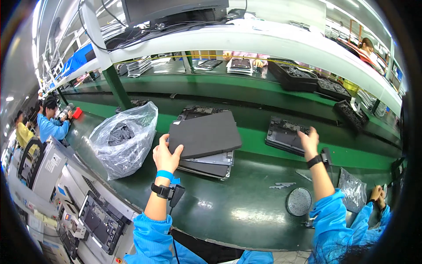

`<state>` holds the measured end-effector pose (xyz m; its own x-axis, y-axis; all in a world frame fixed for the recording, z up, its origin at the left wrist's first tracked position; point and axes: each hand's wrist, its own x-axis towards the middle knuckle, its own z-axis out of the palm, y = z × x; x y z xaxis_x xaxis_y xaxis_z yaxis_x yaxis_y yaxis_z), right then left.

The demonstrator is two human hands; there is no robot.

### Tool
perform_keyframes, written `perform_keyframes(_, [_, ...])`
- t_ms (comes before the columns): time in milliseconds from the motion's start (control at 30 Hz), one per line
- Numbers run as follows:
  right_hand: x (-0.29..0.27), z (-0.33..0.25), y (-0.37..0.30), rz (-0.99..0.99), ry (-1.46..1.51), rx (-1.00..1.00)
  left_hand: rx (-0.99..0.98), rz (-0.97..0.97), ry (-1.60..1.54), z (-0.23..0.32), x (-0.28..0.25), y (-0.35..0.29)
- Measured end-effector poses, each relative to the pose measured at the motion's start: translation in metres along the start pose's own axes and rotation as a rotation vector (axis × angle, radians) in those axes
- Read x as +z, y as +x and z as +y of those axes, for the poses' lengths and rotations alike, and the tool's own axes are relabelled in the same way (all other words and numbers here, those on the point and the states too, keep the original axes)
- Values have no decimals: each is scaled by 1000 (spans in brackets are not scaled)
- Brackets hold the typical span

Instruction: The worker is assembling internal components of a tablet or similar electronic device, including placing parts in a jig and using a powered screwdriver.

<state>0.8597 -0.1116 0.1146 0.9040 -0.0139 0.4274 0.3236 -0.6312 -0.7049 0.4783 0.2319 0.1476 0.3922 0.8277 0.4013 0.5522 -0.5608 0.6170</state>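
My left hand (165,155) grips the near left corner of a flat dark grey laptop cover panel (205,134) and holds it tilted above a small stack of similar panels (210,165) on the green bench. My right hand (309,141) reaches out to the right and rests on the near edge of an open laptop base (283,134) lying on the belt; whether it grips it is not clear. Both wrists carry black straps, and the left also has a blue band.
A clear plastic bag (124,138) of dark parts sits left of the stack. A round metal mesh disc (299,201) and a small plastic bag (353,190) lie near right. Black trays (293,75) stand on the far shelf. Other workers sit far left and right.
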Motion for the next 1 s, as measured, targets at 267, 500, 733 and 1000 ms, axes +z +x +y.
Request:
perform_keyframes(267, [34,-166,-103,-966,663,-73,22,82,-271,8,20,-4])
perform_keyframes(500, [-83,-204,-191,-1038,971,9,45,212,-708,16,-81,-102])
perform_keyframes(733, [-95,-133,-307,-1540,651,346,-147,33,-659,-88,-73,-235])
perform_keyframes(1000, [-99,-221,-295,-1725,90,-147,167,87,-377,-110,-138,-267])
